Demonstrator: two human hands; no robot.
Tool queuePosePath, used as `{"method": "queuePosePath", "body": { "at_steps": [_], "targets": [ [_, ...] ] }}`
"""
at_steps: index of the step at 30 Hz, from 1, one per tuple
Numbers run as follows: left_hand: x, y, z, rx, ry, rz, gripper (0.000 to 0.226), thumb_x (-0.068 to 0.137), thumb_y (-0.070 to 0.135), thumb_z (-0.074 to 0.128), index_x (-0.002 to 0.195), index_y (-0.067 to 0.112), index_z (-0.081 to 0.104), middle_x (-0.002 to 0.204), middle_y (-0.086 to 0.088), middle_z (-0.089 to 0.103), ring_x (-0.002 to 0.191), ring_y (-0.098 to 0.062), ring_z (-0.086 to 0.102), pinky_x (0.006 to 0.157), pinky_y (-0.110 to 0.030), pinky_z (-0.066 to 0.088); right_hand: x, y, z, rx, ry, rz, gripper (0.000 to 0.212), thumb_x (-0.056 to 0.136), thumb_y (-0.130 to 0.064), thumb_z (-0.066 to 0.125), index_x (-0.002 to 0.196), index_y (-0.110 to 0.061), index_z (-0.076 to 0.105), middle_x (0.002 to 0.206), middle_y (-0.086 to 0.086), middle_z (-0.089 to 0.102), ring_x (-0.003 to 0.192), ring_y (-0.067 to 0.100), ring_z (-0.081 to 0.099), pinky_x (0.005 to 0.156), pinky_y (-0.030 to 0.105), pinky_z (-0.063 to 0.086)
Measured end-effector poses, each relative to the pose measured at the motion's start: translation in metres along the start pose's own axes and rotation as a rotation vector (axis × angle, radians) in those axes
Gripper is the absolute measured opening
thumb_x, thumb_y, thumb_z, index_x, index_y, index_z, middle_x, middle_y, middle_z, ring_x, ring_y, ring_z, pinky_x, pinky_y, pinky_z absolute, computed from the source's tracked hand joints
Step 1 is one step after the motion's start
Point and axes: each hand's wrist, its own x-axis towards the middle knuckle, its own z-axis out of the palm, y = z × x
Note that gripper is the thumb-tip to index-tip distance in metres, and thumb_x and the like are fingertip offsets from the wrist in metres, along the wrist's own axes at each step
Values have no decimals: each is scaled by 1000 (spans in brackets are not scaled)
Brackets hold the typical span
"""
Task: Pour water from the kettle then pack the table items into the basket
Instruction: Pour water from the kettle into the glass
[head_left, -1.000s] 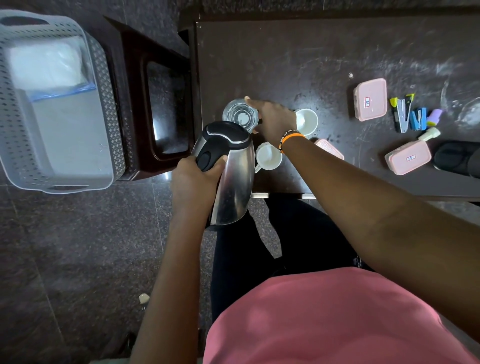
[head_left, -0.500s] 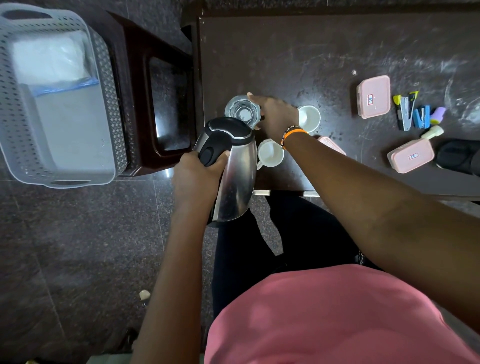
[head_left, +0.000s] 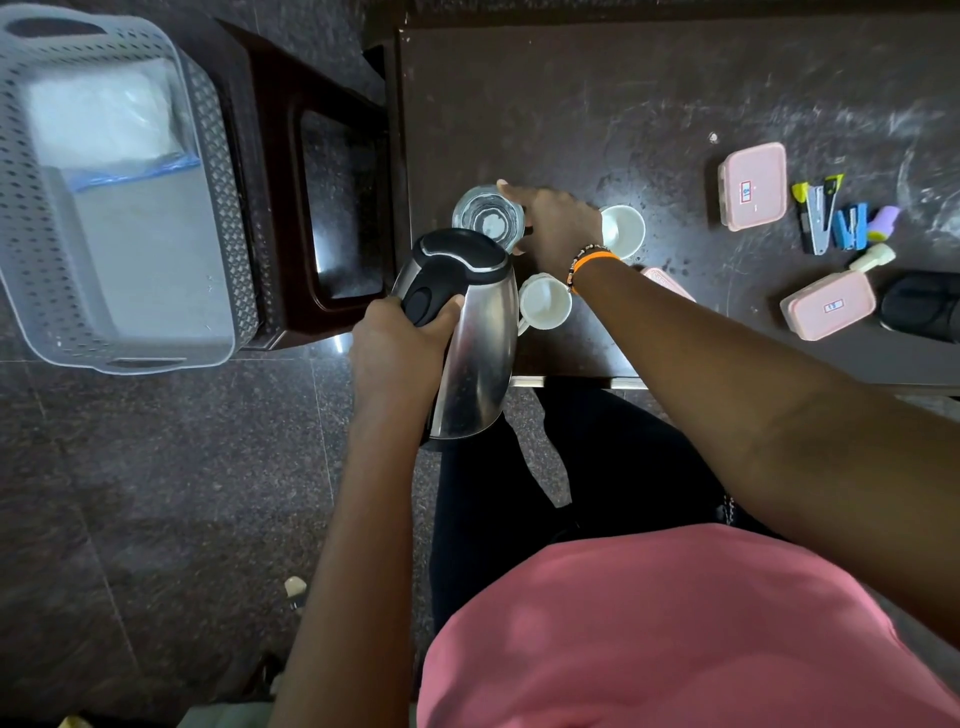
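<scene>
My left hand (head_left: 400, 345) grips the black handle of a steel kettle (head_left: 475, 353), tilted with its top towards a clear glass (head_left: 485, 218) on the dark table (head_left: 597, 119). My right hand (head_left: 556, 221) holds the glass by its right side. Two white cups sit close by, one (head_left: 626, 228) right of that hand and one (head_left: 543, 304) just below the wrist. A grey perforated basket (head_left: 218, 171) stands at the far left with a white bag inside.
Pink lidded boxes (head_left: 753, 184) (head_left: 828, 304) lie on the table's right part, a third (head_left: 667, 280) half hidden under my forearm. Staplers and small coloured items (head_left: 831, 218) lie between them, a black object (head_left: 919, 306) at the right edge. A dark stool (head_left: 311, 197) stands between basket and table.
The kettle and both hands keep nearly the same pose; the kettle's top has edged slightly closer to the glass.
</scene>
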Motion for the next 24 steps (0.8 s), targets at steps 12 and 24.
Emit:
{"method": "queuePosePath", "body": {
  "at_steps": [12, 24],
  "targets": [
    [0, 3, -1, -10, 2, -2, 38, 76, 49, 66, 77, 11, 61, 62, 9, 54, 58, -2, 49, 47, -16, 30, -3, -2, -3, 5, 1, -12, 60, 80, -30, 58, 134, -46, 38, 121, 4, 65, 108, 34, 61, 87, 44, 49],
    [0, 7, -3, -2, -4, -2, 39, 77, 48, 66, 72, 10, 58, 60, 5, 52, 60, -17, 51, 48, -21, 33, -3, -4, -5, -17, -14, 9, 59, 81, -29, 57, 134, -45, 38, 122, 6, 65, 109, 34, 61, 92, 45, 46]
  ]
}}
